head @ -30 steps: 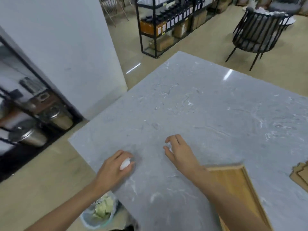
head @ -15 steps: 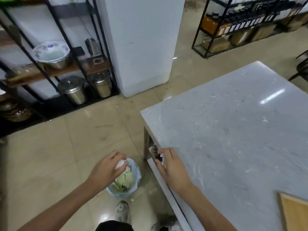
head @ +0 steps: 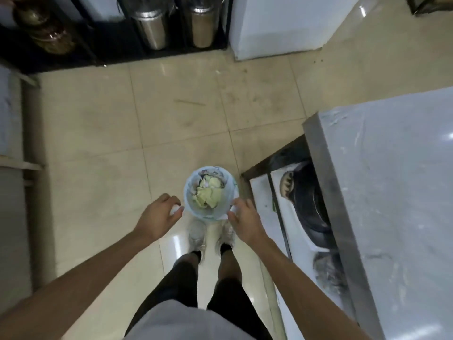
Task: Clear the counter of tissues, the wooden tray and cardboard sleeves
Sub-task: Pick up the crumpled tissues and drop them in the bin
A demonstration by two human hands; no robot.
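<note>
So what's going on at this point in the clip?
A person stands over a small lined bin on the floor beside the counter. The left hand grips a balled white tissue just left of the bin; the right hand pinches another tissue at its right rim. Neither has been dropped in yet.

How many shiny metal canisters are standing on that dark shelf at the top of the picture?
2. One tall stainless-steel canister stands on the black shelf unit at top centre; a second steel canister stands just right of it. Their tops are cut off, and more may sit out of view.
</note>
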